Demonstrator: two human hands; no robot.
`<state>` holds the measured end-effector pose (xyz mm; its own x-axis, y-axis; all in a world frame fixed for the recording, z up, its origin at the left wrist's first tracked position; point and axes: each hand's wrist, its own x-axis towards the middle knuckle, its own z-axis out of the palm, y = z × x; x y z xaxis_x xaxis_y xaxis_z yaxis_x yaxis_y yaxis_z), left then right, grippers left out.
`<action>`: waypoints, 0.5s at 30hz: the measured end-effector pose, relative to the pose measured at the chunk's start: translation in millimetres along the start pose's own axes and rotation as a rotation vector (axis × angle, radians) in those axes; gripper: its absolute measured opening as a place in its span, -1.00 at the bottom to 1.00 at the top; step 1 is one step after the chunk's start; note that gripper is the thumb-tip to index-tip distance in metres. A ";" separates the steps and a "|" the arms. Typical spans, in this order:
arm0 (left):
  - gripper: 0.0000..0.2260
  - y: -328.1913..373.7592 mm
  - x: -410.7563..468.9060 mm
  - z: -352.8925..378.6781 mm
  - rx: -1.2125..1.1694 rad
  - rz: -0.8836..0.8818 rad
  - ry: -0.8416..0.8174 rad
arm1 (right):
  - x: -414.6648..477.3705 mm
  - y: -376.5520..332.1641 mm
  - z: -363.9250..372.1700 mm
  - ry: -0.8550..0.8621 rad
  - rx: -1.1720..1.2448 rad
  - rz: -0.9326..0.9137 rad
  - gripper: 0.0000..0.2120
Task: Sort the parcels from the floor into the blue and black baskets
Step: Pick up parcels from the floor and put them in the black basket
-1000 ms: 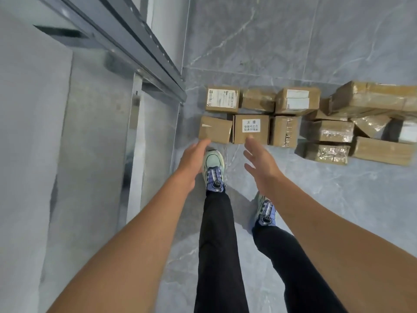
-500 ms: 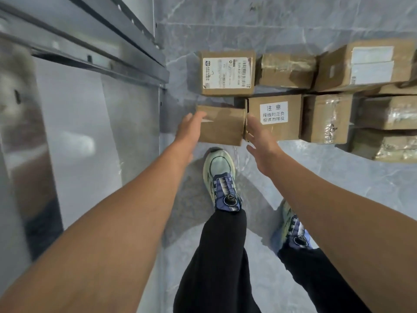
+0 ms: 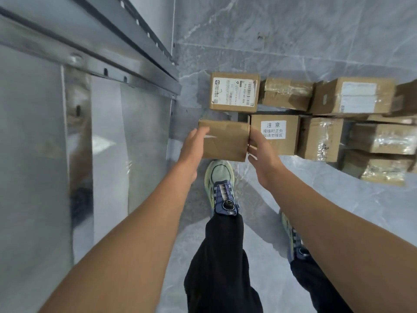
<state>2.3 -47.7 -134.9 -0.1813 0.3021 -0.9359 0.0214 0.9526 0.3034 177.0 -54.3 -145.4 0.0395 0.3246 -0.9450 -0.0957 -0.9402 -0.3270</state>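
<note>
By the floor's (image 3: 361, 213) left edge, beside steel shelving (image 3: 94, 64), I see clustered cardboard parcels (image 3: 322, 138), with a plain brown parcel (image 3: 225, 143) nearest me. My left hand (image 3: 191, 150) presses flat against its left side. My right hand (image 3: 261, 154) curls round its right edge.

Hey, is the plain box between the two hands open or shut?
Shut. On the plain box the top lies flat, no flap raised; the left hand touches and the right hand grips its sides.
</note>
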 end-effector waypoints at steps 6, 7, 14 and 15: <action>-0.63 2.2 -125.9 -16.6 -0.168 0.116 0.050 | -116.5 -38.3 -15.1 -0.079 -0.177 -0.143 -0.69; -0.60 0.4 -149.4 -19.0 -0.200 0.127 0.055 | -139.9 -45.4 -16.8 -0.092 -0.208 -0.183 -0.71; -0.82 5.7 -343.1 -21.1 -0.460 0.253 0.147 | -305.8 -102.6 -36.9 -0.269 -0.418 -0.378 -0.63; -0.82 4.6 -369.1 -19.8 -0.497 0.268 0.178 | -329.8 -111.1 -39.1 -0.302 -0.447 -0.399 -0.67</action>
<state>49.8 -155.5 215.4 -0.3960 0.4782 -0.7839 -0.3667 0.7003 0.6125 213.5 -61.0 202.9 -0.2999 0.6098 -0.7336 0.2921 -0.6734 -0.6791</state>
